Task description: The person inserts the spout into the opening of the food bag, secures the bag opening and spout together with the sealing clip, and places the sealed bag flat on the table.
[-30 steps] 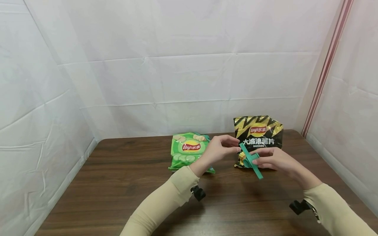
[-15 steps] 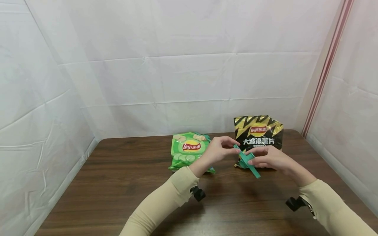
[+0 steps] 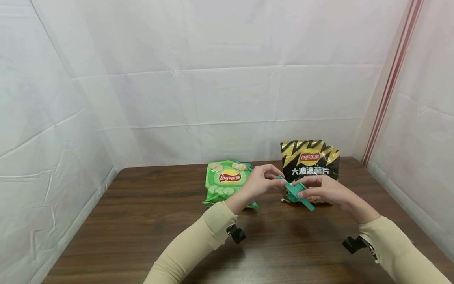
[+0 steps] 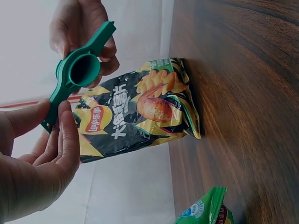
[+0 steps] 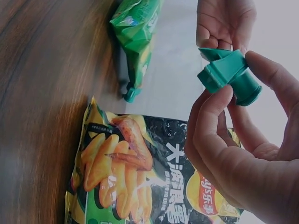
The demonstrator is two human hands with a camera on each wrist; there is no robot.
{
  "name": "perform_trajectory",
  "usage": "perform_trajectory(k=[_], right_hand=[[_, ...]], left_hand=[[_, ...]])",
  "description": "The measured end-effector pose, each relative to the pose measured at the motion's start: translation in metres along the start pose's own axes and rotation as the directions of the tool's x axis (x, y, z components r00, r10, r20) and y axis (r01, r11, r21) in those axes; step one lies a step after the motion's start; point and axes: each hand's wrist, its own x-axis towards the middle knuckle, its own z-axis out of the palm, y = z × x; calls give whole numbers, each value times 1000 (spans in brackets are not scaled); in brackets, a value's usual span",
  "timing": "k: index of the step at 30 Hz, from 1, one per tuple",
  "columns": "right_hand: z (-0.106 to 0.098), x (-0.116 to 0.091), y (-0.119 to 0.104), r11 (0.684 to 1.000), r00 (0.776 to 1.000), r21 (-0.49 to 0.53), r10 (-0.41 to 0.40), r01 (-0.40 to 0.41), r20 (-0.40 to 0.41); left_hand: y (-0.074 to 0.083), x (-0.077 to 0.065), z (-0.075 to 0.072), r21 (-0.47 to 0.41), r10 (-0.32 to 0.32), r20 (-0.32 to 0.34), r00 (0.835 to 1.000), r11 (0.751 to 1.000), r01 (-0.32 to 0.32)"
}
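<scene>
A staged recording booth rather than a lived-in room, a dark wood-grain counter (image 3: pixel 142 221) enclosed on three sides by creased white sheeting (image 3: pixel 220 90) — a striped pole (image 3: pixel 390 83) seen at the right corner, two crisp bags set out.

A brown wooden table (image 3: pixel 149 221) held two chip bags. The black bag (image 3: pixel 310 159) stood just behind the hands, and the green bag (image 3: pixel 223 181) lay to their left.
</scene>
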Motion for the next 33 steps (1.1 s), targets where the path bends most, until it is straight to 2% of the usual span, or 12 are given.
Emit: perform_trajectory(k=[7, 15, 19, 24, 29, 33], right_hand=[[6, 0, -1, 995, 999, 97, -10, 15, -43], [12, 2, 7, 983, 981, 160, -59, 89, -184], [18, 3, 10, 992, 955, 55, -92, 111, -281], [26, 5, 12, 982, 901, -83, -190, 171, -390], [30, 6, 14, 968, 870, -110, -251, 225, -425], [33, 4, 14, 962, 859, -114, -272, 247, -435]], left_hand=[[1, -3, -3, -99, 2, -15, 1000, 995, -3], [0, -6, -8, -114, 3, -50, 999, 993, -8], [-2, -7, -9, -119, -9, -73, 997, 993, 0], [-7, -9, -8, -139, -23, -93, 995, 990, 10], [-12, -10, -7, -178, -38, -88, 995, 984, 22], [-12, -13, -9, -134, -15, -93, 996, 991, 2]])
